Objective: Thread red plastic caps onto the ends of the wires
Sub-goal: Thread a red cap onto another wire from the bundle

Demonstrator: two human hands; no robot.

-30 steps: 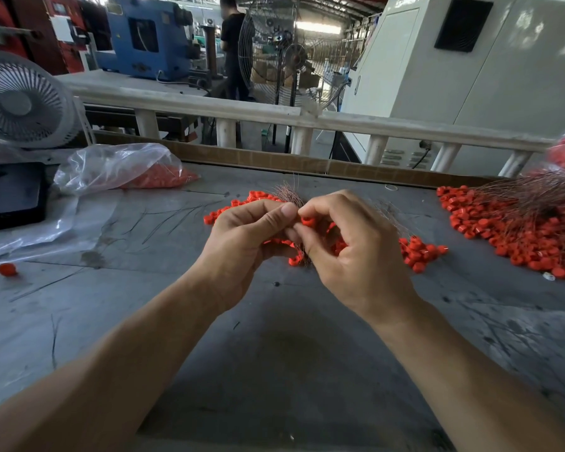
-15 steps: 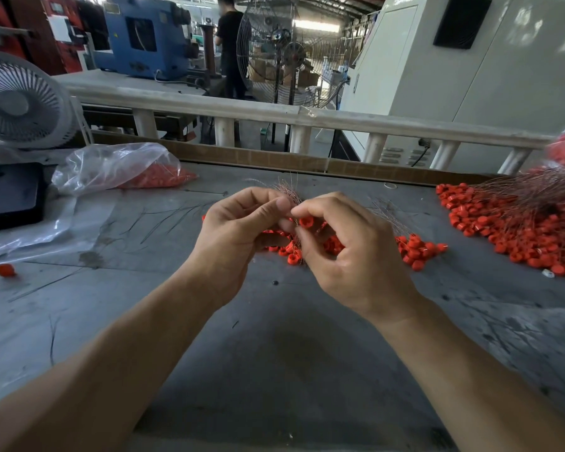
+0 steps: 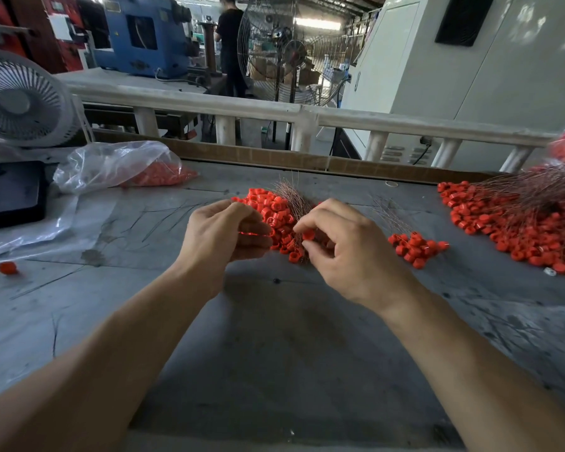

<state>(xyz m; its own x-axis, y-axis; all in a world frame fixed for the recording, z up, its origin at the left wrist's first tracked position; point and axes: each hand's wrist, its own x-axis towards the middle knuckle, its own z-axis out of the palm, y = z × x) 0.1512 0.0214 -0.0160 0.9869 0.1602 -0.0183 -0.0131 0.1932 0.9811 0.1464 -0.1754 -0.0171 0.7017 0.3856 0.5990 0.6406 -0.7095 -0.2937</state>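
No readable writing anywhere that I can make out; the machines at the back have stickers but they're way too blurry. Everything sits on a big grey scuffed desk [image 3: 274,353], so I'll place stuff relative to the central heap of red caps [image 3: 268,210], which lies toward the far middle of the desk.

Biggest things first: a white cabinet [image 3: 470,66] stands far behind and right of that heap, past a pale railing [image 3: 340,117]. A blue machine [image 3: 144,37] is far behind and left, and a large cage fan [image 3: 274,50] is straight behind. A grey desk fan [image 3: 17,99] sits left of the heap at the desk's edge, with a black tray [image 3: 10,194] in front of it and a clear plastic bag [image 3: 111,164] holding more caps just beside.

Well to the right of the heap there's a big spread of capped wires [image 3: 519,216]. A smaller clump of caps [image 3: 415,247] lies between the two. A bundle of thin copper wires [image 3: 291,199] pokes up out of the heap itself.

The left hand [image 3: 219,236] hovers just in front of the heap, fingers curled; it seems to pinch something red and thin, but I can't tell what. The right hand [image 3: 349,249] is beside it, pinching one red cap [image 3: 308,234] between thumb and forefinger. One stray cap [image 3: 7,267] sits far left.
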